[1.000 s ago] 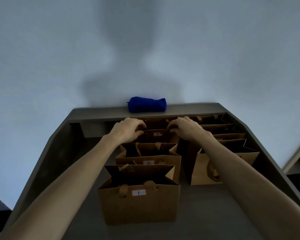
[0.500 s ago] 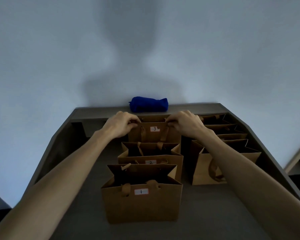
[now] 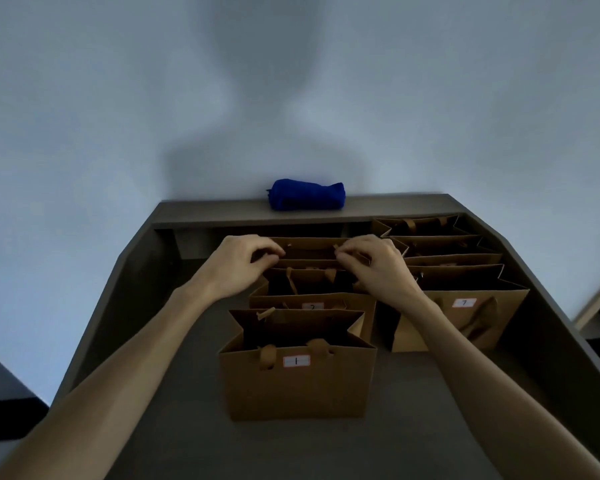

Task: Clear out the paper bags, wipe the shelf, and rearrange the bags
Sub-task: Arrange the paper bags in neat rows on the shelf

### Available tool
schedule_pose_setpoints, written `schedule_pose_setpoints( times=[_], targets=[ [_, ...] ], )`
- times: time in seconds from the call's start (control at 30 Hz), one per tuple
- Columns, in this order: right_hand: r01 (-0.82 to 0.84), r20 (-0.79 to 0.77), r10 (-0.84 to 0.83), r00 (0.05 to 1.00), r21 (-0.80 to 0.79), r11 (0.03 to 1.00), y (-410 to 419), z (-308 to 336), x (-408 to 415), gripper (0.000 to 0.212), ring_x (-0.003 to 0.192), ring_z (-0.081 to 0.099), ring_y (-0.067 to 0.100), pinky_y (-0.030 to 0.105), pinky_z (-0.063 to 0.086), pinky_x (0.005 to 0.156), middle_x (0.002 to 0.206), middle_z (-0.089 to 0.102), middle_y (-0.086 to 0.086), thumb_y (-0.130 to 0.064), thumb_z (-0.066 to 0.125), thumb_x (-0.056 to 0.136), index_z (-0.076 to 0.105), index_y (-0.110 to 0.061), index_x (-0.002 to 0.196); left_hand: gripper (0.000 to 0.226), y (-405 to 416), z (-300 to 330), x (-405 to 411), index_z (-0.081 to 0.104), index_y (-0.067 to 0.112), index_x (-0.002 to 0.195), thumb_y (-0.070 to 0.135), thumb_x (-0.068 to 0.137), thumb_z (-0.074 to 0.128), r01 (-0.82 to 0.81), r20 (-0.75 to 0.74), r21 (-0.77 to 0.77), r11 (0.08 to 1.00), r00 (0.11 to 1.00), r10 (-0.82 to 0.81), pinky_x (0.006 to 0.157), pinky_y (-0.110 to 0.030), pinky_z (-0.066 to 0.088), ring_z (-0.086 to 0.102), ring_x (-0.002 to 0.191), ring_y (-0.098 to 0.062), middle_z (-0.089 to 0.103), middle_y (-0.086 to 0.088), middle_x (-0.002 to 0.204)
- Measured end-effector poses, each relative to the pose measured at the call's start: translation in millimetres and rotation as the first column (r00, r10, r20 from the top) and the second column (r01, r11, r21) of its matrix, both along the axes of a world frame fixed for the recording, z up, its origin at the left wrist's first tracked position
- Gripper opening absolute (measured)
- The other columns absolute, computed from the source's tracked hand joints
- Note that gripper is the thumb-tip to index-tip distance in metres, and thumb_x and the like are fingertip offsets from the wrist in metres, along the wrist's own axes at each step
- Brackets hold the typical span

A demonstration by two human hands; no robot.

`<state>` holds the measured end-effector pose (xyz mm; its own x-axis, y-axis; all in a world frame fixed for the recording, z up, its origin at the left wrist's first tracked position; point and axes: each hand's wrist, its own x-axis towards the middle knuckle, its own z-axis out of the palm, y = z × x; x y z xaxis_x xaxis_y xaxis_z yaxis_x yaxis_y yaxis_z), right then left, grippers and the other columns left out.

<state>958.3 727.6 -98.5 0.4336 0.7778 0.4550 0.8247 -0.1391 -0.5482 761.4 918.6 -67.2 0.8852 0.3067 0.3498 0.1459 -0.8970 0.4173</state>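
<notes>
Both hands [image 3: 326, 261] reach forward, fingers curled pinching third bag's [image 3: 310, 249] rim.

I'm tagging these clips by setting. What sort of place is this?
Probably a storage or packing corner indoors, though that is hard to pin down. Numbered brown paper bags stand in rows on a dark grey shelf against a plain pale wall, and a folded blue cloth lies on the back ledge.
</notes>
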Motion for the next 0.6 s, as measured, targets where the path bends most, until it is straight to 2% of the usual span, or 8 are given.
schedule_pose_setpoints(
  times=[0.1, 0.2, 0.27, 0.3, 0.37, 0.47, 0.6],
  targets=[
    [0.117, -0.210, -0.086, 0.974, 0.141, 0.983, 3, -3, -7, 0.037, 0.126, 0.050, 0.015, 0.050, 0.046, 0.104, 0.139, 0.053, -0.004, -0.042, 0.048, 0.099, 0.055, -0.029, 0.133, 0.023, -29, 10, -23, 0.064, 0.024, 0.115, 0.025, 0.093, 0.056, 0.021, 0.192, -0.061, 0.998, 0.981, -0.009, 0.086, -0.021, 0.053, 0.061, 0.101, 0.000, 0.065, 0.010, 0.115],
    [0.187, -0.439, -0.096, 0.894, 0.168, 0.968, 6, -7, -17, 0.051, 0.137, 0.042, 0.017, 0.051, 0.038, 0.112, 0.150, 0.044, -0.003, -0.058, 0.037, 0.097, 0.039, -0.037, 0.144, 0.023, -65, 11, -53, 0.065, 0.021, 0.113, 0.025, 0.092, 0.056, 0.115, 0.308, -0.212, 0.970, 0.950, -0.045, 0.079, -0.017, 0.053, 0.065, 0.096, -0.006, 0.066, 0.014, 0.106],
    [0.205, -0.540, -0.083, 0.838, 0.170, 0.964, 5, -11, -24, 0.056, 0.141, 0.036, 0.015, 0.041, 0.027, 0.116, 0.154, 0.039, -0.002, -0.060, 0.029, 0.098, 0.029, -0.038, 0.150, 0.023, -89, 2, -71, 0.065, 0.023, 0.111, 0.030, 0.092, 0.055, 0.173, 0.327, -0.316, 0.933, 0.943, -0.064, 0.076, -0.016, 0.053, 0.066, 0.093, -0.009, 0.067, 0.014, 0.103],
    [0.213, -0.588, -0.067, 0.806, 0.183, 0.960, 4, -14, -27, 0.055, 0.141, 0.034, 0.013, 0.033, 0.023, 0.112, 0.155, 0.036, -0.002, -0.055, 0.026, 0.101, 0.026, -0.034, 0.152, 0.023, -99, -4, -78, 0.065, 0.026, 0.110, 0.032, 0.091, 0.054, 0.197, 0.326, -0.362, 0.911, 0.942, -0.074, 0.074, -0.016, 0.052, 0.066, 0.091, -0.009, 0.067, 0.014, 0.102],
    [0.236, -0.659, -0.036, 0.751, 0.217, 0.947, 2, -25, -27, 0.056, 0.143, 0.029, 0.013, 0.030, 0.020, 0.109, 0.158, 0.031, -0.003, -0.053, 0.023, 0.103, 0.022, -0.030, 0.153, 0.021, -118, -20, -88, 0.065, 0.031, 0.107, 0.033, 0.090, 0.052, 0.242, 0.325, -0.421, 0.874, 0.940, -0.104, 0.072, -0.016, 0.052, 0.067, 0.086, -0.009, 0.068, 0.014, 0.098],
    [0.256, -0.747, 0.014, 0.665, 0.245, 0.935, 2, -42, -23, 0.071, 0.146, 0.026, 0.019, 0.041, 0.018, 0.119, 0.159, 0.029, -0.004, -0.064, 0.022, 0.091, 0.024, -0.030, 0.153, 0.017, -137, -42, -93, 0.065, 0.033, 0.104, 0.030, 0.091, 0.053, 0.289, 0.303, -0.443, 0.849, 0.939, -0.162, 0.071, -0.018, 0.053, 0.067, 0.084, -0.010, 0.068, 0.014, 0.093],
    [0.275, -0.878, 0.137, 0.458, 0.286, 0.918, -1, -55, -22, 0.060, 0.143, 0.033, 0.026, 0.046, 0.030, 0.116, 0.158, 0.030, 0.001, -0.058, 0.024, 0.100, 0.027, -0.030, 0.153, 0.017, -147, -70, -87, 0.063, 0.037, 0.107, 0.034, 0.092, 0.056, 0.234, 0.087, -0.613, 0.755, 0.969, -0.230, 0.082, -0.022, 0.051, 0.065, 0.095, -0.008, 0.068, 0.015, 0.098]
  ],
)
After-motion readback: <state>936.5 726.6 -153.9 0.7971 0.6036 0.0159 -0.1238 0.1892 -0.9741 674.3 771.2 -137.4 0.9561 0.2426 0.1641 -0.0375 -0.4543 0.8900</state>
